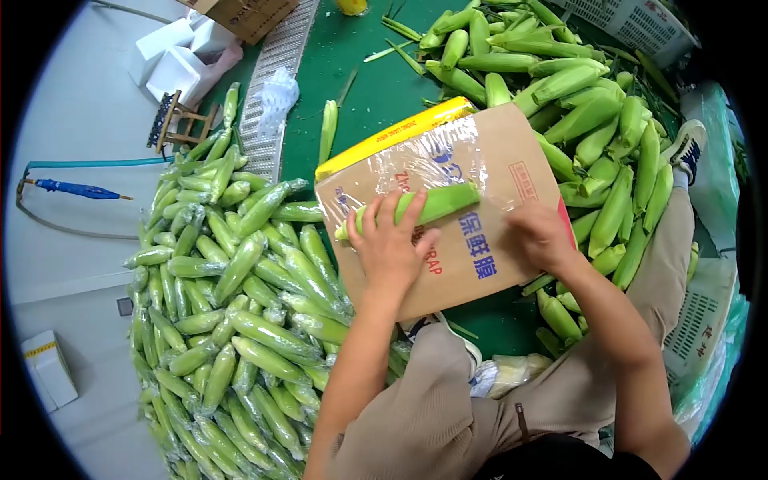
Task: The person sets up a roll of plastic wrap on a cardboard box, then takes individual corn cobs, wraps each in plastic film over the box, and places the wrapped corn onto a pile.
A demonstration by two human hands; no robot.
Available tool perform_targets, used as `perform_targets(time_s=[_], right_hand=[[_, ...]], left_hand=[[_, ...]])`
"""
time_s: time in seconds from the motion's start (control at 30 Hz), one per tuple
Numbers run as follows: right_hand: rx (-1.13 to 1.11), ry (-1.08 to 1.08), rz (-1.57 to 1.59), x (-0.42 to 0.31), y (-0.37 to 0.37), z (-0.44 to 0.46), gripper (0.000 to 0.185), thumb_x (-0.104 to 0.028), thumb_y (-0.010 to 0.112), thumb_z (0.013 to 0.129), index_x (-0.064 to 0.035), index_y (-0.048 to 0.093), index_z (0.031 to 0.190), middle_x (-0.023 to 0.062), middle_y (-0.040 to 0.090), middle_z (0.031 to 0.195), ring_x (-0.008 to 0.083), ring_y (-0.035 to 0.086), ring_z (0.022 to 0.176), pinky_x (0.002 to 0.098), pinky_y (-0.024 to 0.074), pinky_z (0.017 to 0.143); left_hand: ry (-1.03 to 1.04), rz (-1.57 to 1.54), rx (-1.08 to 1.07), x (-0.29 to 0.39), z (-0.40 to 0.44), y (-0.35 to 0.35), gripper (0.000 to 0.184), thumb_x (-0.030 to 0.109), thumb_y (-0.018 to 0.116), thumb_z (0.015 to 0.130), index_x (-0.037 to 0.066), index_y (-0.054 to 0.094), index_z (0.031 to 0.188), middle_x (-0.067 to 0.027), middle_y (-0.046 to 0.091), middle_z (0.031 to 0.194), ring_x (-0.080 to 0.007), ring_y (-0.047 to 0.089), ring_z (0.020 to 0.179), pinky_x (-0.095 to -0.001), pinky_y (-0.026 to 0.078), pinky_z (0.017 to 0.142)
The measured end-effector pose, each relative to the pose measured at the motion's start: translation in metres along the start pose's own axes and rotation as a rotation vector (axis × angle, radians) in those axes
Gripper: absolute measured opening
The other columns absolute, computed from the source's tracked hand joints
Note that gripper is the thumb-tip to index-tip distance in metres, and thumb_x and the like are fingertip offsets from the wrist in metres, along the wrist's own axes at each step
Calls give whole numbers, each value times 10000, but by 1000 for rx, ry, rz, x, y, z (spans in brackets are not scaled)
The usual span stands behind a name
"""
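Observation:
A husked-green ear of corn (436, 206) lies across a cardboard wrap box (384, 276) with a sheet of clear plastic film (384, 166) over its upper part. My left hand (388, 240) presses on the ear's left end, its fingers laid over the top and thumb apart below. Above the box's right side, my right hand (542, 236) is curled closed. What its fingers hold, if anything, is hidden. Along the box's far edge runs a yellow strip (392, 136) with red lettering.
Film-wrapped corn (248, 336) forms a large pile on the left. Unwrapped corn (592, 104) is heaped on the right, near white plastic crates (632, 28). White foam boxes (180, 64), a small stool (180, 122) and a metal grate (268, 88) are at the far left.

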State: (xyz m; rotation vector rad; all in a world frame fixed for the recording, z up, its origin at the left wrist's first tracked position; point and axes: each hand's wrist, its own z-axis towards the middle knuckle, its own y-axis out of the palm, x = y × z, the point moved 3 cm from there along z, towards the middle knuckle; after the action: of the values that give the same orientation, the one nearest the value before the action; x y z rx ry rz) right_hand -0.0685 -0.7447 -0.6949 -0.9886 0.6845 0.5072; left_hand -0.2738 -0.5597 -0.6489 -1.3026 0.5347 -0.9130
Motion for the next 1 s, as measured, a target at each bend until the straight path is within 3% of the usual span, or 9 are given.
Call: perform_targets(time_s=[0.03,0.1,0.23,0.3,0.5,0.63,0.8,0.9,1.0], right_hand=[[115,230,149,0,-3,-4,232,79,685,863,-46,695,1059,138,694,950,353,674,898,422,562,799],[257,207,139,-27,-2,21,127,4,651,941,-41,697,1050,152,695,954,376,678,887,435,565,830],[31,346,32,-26,49,91,282,-270,668,968,-59,668,1156,160,699,1002,383,669,973,469,526,890],[-16,-34,-177,-43,68,96,453,-356,745,881,-91,632,1231,110,659,1037,338,627,1028,443,489,902],[-249,-154,-383,-30,76,99,658,-436,847,730,-123,608,1257,43,596,1050,263,574,1035,408,452,863],[-166,-93,-206,-24,65,100,671,-378,875,725,-85,608,1266,106,603,1030,332,577,968,442,470,821],[-108,29,-211,-32,55,98,646,-315,880,733,-59,608,1261,133,611,990,355,588,952,457,491,845],[-325,-8,-411,-40,33,99,626,-341,867,751,-60,608,1247,117,613,994,353,597,968,452,509,851],[-536,-169,-342,-37,30,82,613,-394,840,776,-70,607,1242,102,614,996,348,601,979,449,523,842]], left_hand=[[-12,-12,-8,-1,-1,0,716,486,850,750,335,621,1412,-6,557,1406,-288,469,1356,-596,217,1201],[-14,-22,10,-3,-6,6,753,514,856,727,340,614,1418,-7,551,1413,-291,463,1363,-600,215,1201],[-15,-6,-25,0,3,2,752,493,862,723,336,614,1415,-7,546,1417,-286,466,1361,-598,210,1202],[13,-2,-40,-3,5,0,753,480,866,723,314,615,1413,-4,544,1422,-288,468,1359,-597,206,1204],[139,-388,321,-56,-67,15,853,468,913,660,189,607,1405,-97,536,1315,-340,463,1321,-582,294,1169],[-340,-202,-135,-73,-94,-7,691,450,932,674,144,712,1252,-107,513,1231,-347,462,1199,-530,379,1066],[-174,-43,173,-83,-84,-4,167,166,754,908,131,753,1072,-74,576,686,-325,575,660,-412,450,647],[-335,-24,126,-87,-95,5,102,157,663,1002,60,691,1019,-111,698,821,-299,692,783,-421,531,717],[-504,-516,433,-87,-111,-4,164,168,533,1085,21,604,1073,-203,752,1091,-278,735,1044,-443,559,928]])
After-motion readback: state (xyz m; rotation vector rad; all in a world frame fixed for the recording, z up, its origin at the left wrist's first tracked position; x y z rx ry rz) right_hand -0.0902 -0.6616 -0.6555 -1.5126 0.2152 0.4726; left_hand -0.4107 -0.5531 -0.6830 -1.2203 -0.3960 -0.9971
